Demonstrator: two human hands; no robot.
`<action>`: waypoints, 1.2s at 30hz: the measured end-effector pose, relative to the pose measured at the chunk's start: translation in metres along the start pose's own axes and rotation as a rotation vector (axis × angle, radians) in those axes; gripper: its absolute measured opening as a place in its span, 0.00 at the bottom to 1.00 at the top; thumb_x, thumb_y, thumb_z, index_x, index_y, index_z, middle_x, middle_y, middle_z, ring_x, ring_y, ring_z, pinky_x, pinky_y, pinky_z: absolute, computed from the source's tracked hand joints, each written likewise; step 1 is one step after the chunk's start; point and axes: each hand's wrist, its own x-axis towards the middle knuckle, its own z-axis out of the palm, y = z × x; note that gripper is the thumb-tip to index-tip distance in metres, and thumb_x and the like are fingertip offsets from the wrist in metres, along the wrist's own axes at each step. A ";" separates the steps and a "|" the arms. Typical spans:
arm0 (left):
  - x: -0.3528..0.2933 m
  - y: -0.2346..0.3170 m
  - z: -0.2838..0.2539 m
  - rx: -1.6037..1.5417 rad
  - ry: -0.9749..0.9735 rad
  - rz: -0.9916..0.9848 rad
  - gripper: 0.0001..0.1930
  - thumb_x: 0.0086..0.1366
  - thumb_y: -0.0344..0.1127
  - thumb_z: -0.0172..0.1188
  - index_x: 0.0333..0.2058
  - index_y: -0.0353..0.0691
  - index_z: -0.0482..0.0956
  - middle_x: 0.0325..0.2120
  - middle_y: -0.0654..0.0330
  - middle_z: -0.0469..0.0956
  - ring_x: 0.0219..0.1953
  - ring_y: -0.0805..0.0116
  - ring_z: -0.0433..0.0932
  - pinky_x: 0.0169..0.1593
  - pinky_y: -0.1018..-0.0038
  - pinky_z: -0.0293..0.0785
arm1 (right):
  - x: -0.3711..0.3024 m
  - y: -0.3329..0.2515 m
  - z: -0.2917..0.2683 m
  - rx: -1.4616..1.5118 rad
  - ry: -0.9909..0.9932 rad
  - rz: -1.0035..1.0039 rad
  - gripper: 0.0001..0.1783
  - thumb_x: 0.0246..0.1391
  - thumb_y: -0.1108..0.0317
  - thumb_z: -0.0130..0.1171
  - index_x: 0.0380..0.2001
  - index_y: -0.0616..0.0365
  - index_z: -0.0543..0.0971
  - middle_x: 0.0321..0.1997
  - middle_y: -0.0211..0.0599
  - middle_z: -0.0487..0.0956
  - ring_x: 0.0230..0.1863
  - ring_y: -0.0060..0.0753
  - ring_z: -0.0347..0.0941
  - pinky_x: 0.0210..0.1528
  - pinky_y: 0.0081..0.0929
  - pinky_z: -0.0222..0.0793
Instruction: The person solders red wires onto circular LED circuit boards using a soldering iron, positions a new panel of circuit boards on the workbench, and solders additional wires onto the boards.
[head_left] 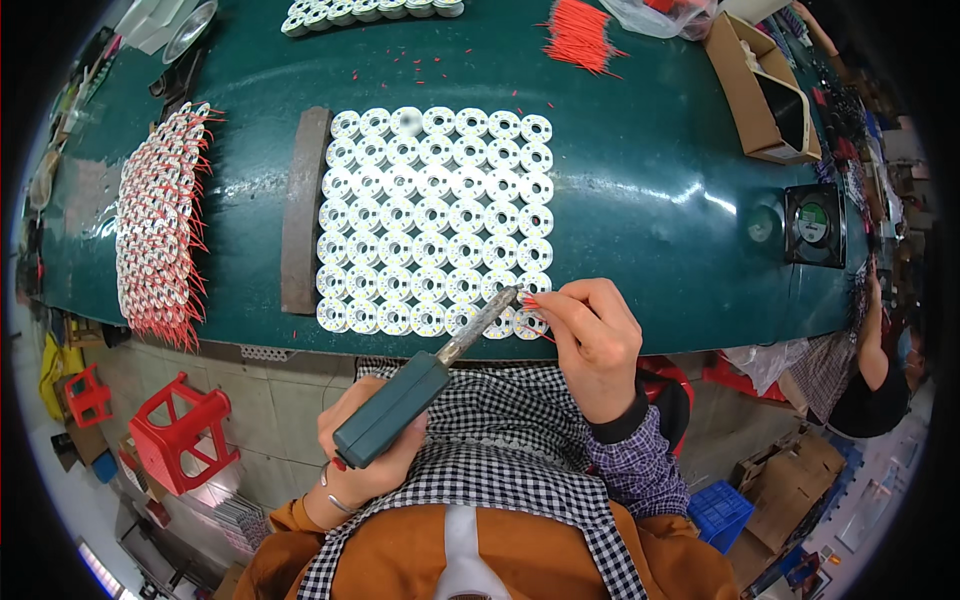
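My left hand (380, 474) is wrapped round the dark green handle of a soldering iron (394, 409), whose metal barrel slants up to the right. Its tip meets a round white LED board (500, 285) near the lower right corner of a grid of such boards (430, 216). At that corner my right hand (602, 345) pinches short red wires (532, 302) beside the tip. The fingertips partly cover the boards under them, and the exact contact point is too small to tell.
A dark metal bar (305, 210) lies left of the grid. Further left stand stacked boards with red wires (160, 220). At the back are more boards (370, 10) and a red wire bundle (580, 38). A cardboard box (760, 95) and black fan (813, 226) sit right. Another person works there.
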 end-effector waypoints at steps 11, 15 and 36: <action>-0.006 0.000 -0.002 -0.004 0.044 -0.047 0.12 0.48 0.23 0.70 0.35 0.29 0.84 0.31 0.50 0.82 0.28 0.60 0.83 0.32 0.73 0.79 | 0.003 -0.006 -0.005 0.029 0.085 0.032 0.11 0.44 0.83 0.68 0.33 0.62 0.82 0.31 0.37 0.77 0.32 0.38 0.74 0.31 0.32 0.71; 0.002 0.003 0.002 -0.026 0.042 -0.033 0.13 0.48 0.22 0.70 0.35 0.28 0.84 0.32 0.50 0.83 0.29 0.60 0.83 0.33 0.73 0.79 | 0.003 0.006 -0.002 0.007 0.077 0.019 0.10 0.45 0.83 0.68 0.33 0.63 0.82 0.30 0.37 0.78 0.31 0.39 0.75 0.31 0.32 0.72; 0.016 0.004 0.006 -0.037 -0.046 0.004 0.10 0.49 0.22 0.70 0.32 0.33 0.83 0.30 0.55 0.80 0.27 0.62 0.80 0.32 0.73 0.76 | 0.007 0.008 -0.006 -0.004 -0.005 0.053 0.10 0.43 0.82 0.67 0.31 0.62 0.83 0.26 0.36 0.74 0.28 0.37 0.74 0.29 0.32 0.71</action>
